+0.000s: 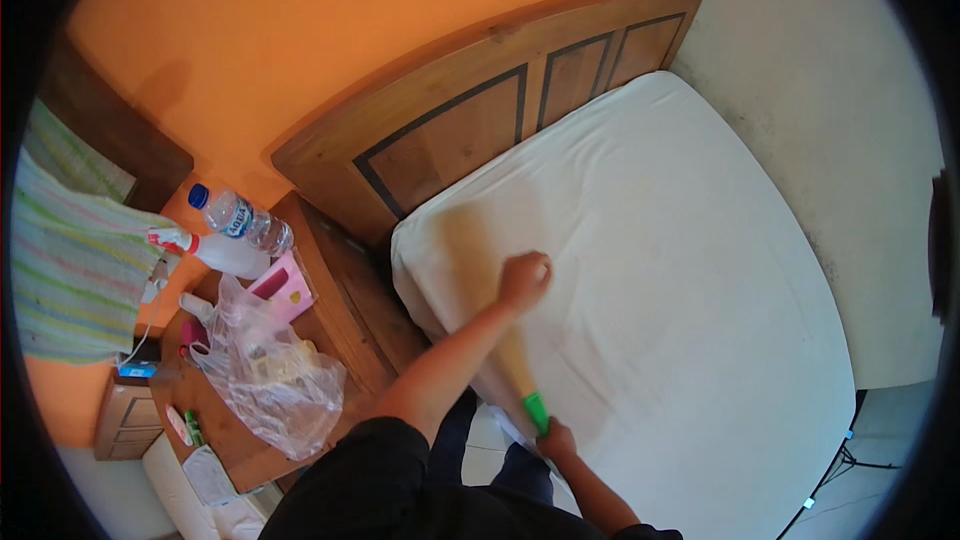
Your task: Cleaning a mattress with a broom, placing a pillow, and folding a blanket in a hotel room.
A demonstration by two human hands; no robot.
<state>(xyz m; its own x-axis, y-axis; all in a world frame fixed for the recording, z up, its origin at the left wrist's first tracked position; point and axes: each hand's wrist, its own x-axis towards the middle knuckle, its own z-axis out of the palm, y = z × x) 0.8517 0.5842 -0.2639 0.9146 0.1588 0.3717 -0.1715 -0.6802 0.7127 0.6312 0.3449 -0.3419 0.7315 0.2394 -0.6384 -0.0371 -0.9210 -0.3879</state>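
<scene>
My right hand (pixel 556 439) is closed around the green handle end of a bed broom of thin tan sticks (pixel 514 360), above the near edge of the bed. The broom's far end is blurred over the white-sheeted mattress (pixel 675 262), near its left corner by the headboard. My left hand (pixel 525 281) is curled above the sheet, just over the middle of the broom, with the forearm crossing the sticks. Whether it holds anything cannot be told. The sheet shows wrinkles near the broom.
A wooden headboard (pixel 450 127) stands against the orange wall. Left of the bed, a wooden bedside table (pixel 247 465) bears a plastic bag (pixel 277 382), a water bottle (pixel 259 229), a spray bottle (pixel 232 255) and a pink box (pixel 289 289). A striped cloth (pixel 75 255) hangs at far left.
</scene>
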